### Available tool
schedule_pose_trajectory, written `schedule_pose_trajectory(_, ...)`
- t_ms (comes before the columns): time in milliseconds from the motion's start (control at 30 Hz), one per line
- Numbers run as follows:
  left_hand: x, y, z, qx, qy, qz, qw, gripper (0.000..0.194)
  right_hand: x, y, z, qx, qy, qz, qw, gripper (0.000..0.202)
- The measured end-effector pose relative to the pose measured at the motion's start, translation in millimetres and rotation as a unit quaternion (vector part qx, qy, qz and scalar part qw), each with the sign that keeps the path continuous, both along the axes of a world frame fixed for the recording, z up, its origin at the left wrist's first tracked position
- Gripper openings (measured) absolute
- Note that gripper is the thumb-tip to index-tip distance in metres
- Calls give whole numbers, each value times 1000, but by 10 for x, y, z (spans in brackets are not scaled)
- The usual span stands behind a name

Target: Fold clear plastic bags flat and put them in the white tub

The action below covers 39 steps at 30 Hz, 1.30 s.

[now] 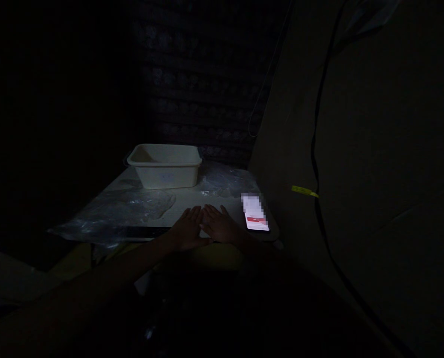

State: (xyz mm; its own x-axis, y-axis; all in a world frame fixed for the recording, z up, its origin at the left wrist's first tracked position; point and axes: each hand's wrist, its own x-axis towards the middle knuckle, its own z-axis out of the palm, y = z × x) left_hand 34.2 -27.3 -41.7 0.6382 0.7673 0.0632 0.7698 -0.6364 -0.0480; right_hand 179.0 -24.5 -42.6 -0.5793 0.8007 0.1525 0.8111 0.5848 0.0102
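Note:
Both hands rest palm down at the front edge of a pale table, side by side and nearly touching. My left hand lies flat, fingers stretched forward, holding nothing. Beside it, my right hand is also flat with its fingers out and nothing in its grasp. Just right of that hand lies a lit smartphone, its screen partly blurred. Beyond the hands stands a cream plastic tub with a wide rim. Clear plastic sheeting spreads over the table's left part.
More clear plastic lies behind and right of the tub. A black cable with a yellow tag hangs along the wall at right. Dark shelving or stacked material rises at the back. The room is very dim.

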Motion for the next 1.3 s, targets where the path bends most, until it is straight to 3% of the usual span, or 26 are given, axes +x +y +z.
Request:
schedule_pose_trajectory(300,-19,10,69,-24,-12,-3,1000,79,29,43,-19,-51,67,4,996,53)
schedule_pose_trajectory(433,-151,141,182,-77,-112,-21,991,52,128,194,17,-112,195,-39,974,48)
schedule_pose_trajectory(533,-278,272,252,-73,-204,31,976,42,180,310,58,-88,244,-90,962,34)
schedule_pose_trajectory(700,-342,395,258,-88,-234,130,959,33,116,408,86,-30,149,-145,978,24)
schedule_pose_trajectory(933,-215,419,182,-160,-346,117,917,29,22,423,89,-4,67,-148,987,19)
schedule_pose_trajectory(1067,-165,444,172,-210,-422,144,870,26,52,396,169,33,77,-105,991,18)
schedule_pose_trajectory(1200,-127,434,205,-317,-510,140,788,25,45,378,285,17,188,-56,980,12)
schedule_pose_trajectory(1267,-113,413,233,-363,-549,144,739,22,17,377,320,-42,309,-65,948,12)
schedule_pose_trajectory(1300,-107,402,247,-372,-571,150,716,20,2,375,329,-88,380,-84,917,15)
